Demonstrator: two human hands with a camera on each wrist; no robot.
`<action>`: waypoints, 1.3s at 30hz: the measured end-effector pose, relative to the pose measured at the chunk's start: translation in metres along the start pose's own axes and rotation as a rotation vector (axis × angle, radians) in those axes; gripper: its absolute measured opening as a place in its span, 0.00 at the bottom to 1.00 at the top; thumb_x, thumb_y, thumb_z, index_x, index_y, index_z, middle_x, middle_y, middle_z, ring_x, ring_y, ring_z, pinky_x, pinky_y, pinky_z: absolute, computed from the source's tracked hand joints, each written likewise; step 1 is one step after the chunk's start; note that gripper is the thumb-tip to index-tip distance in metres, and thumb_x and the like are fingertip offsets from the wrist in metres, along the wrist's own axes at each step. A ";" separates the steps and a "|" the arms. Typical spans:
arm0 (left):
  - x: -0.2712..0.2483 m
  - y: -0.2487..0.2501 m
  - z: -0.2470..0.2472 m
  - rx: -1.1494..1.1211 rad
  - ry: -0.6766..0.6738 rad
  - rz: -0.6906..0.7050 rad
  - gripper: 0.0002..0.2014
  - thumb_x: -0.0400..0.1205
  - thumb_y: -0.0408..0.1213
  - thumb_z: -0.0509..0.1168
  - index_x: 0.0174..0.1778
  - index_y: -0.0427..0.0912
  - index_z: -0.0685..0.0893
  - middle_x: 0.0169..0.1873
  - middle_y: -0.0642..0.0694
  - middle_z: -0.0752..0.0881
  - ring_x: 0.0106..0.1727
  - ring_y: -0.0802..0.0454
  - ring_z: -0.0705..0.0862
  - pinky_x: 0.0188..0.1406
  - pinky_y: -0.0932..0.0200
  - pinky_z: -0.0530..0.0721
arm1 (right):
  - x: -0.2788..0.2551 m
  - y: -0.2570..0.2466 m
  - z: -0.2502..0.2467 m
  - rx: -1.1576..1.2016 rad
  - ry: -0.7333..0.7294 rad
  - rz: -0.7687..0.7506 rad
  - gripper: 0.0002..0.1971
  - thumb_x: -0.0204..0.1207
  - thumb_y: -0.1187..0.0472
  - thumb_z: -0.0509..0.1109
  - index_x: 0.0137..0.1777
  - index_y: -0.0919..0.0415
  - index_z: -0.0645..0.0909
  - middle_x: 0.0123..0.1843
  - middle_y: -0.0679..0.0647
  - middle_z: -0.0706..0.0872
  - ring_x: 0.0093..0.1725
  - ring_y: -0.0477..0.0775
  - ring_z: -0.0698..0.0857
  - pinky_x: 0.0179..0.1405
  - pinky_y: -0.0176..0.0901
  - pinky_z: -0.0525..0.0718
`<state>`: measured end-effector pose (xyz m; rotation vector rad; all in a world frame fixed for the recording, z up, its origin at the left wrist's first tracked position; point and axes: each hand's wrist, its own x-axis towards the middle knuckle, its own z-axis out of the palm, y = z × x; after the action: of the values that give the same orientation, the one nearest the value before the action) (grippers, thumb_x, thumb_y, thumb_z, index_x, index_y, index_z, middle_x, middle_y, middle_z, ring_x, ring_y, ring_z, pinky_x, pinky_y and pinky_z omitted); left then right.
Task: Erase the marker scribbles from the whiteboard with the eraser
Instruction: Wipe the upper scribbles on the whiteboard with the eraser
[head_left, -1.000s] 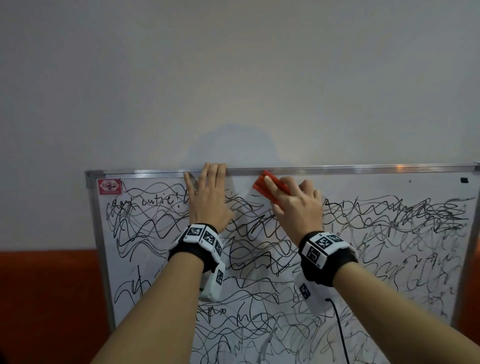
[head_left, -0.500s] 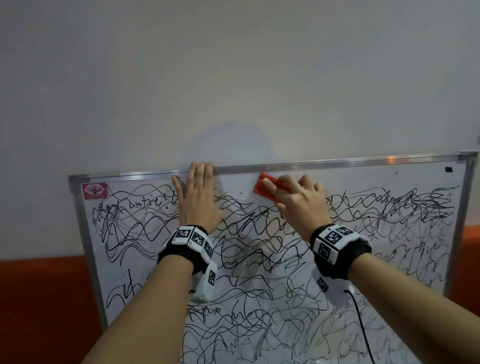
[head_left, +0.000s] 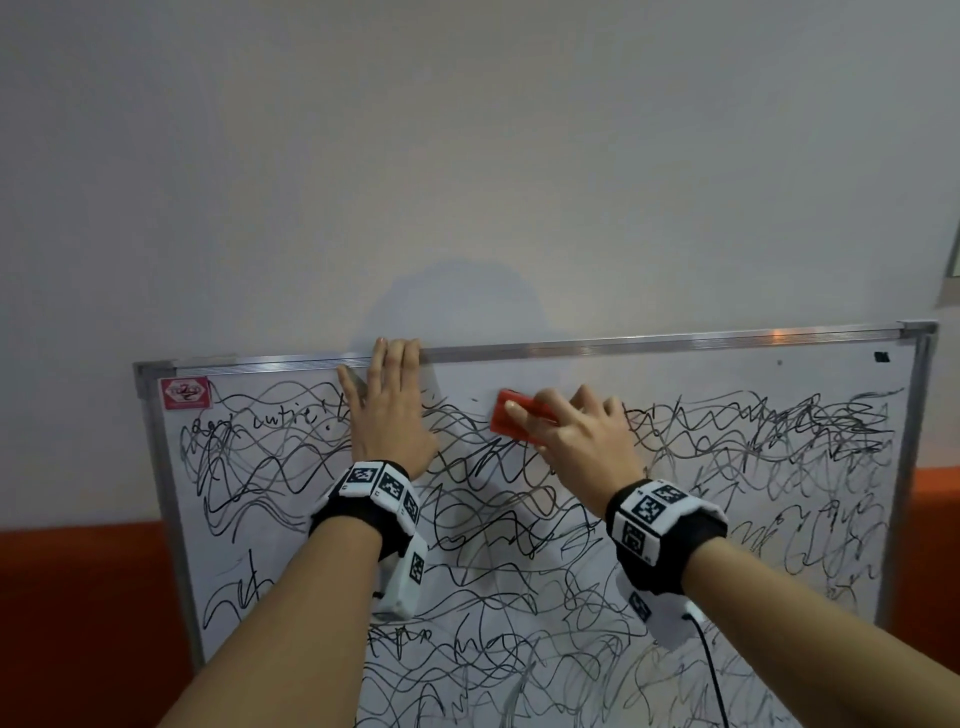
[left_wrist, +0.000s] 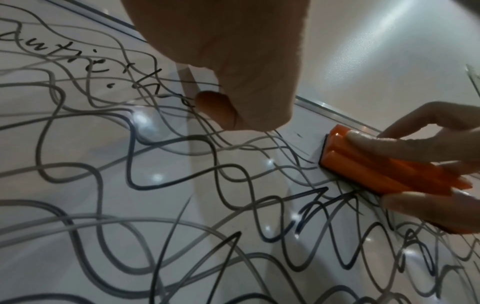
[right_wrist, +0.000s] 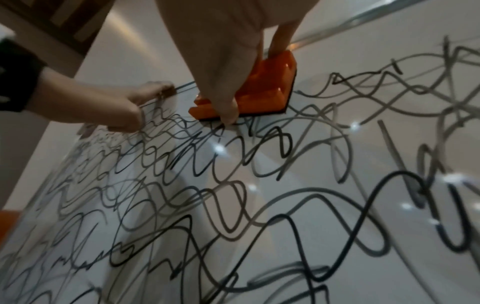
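eraser (head_left: 519, 423): orange block with dark felt face, flat on the whiteboard (head_left: 779, 597) near the top edge, roughly mid-width; small wiped patch just left of it and above, under the frame
right hand (head_left: 582, 439): clamped on the eraser, fingers over its back, thumb at the lower side; felt pressed to the board
scribbles (head_left: 519, 545): black marker loops over nearly the whole board, top edge down to the bottom of view, out to left and right edges; some handwriting near top-left corner
left hand (head_left: 389, 415): flat against the board, fingers straight, tips reaching the top frame, grasping nothing; sits left of the eraser, apart from it
progress: barely started, judged from the ink still left
risk 1: left palm lies on wet-erase ink, likely to smear it or pick it up if it slides
risk 2: board looks propped, not clearly fixed; hard strokes could shift it if the bracing hand lifts
risk 3: light or tilted pressure would leave grey streaks
sticker (head_left: 185, 393): red label, top-left corner
wall (head_left: 467, 156): plain, behind board
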<state>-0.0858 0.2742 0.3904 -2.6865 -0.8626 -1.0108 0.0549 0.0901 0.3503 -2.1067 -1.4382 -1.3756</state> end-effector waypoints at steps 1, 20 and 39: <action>0.000 0.000 0.000 -0.004 -0.002 0.002 0.50 0.72 0.39 0.70 0.85 0.44 0.45 0.84 0.48 0.48 0.86 0.47 0.38 0.81 0.28 0.40 | -0.001 0.002 0.002 -0.019 0.025 0.041 0.34 0.65 0.57 0.84 0.73 0.44 0.79 0.59 0.52 0.83 0.47 0.63 0.78 0.40 0.56 0.79; 0.001 -0.001 0.005 -0.009 0.028 0.018 0.50 0.72 0.35 0.67 0.85 0.44 0.44 0.84 0.48 0.47 0.86 0.47 0.38 0.82 0.29 0.40 | -0.007 -0.020 0.015 0.000 0.092 0.192 0.36 0.65 0.58 0.83 0.75 0.47 0.78 0.62 0.54 0.82 0.49 0.65 0.77 0.43 0.60 0.78; 0.000 -0.001 0.005 -0.021 0.046 0.021 0.50 0.71 0.33 0.67 0.86 0.44 0.45 0.85 0.47 0.49 0.86 0.47 0.39 0.82 0.30 0.39 | -0.014 -0.030 0.020 -0.009 0.073 0.110 0.38 0.64 0.59 0.85 0.75 0.48 0.78 0.61 0.53 0.83 0.49 0.64 0.77 0.43 0.59 0.78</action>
<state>-0.0836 0.2769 0.3867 -2.6730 -0.8178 -1.0784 0.0406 0.1092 0.3201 -2.0847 -1.2711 -1.4046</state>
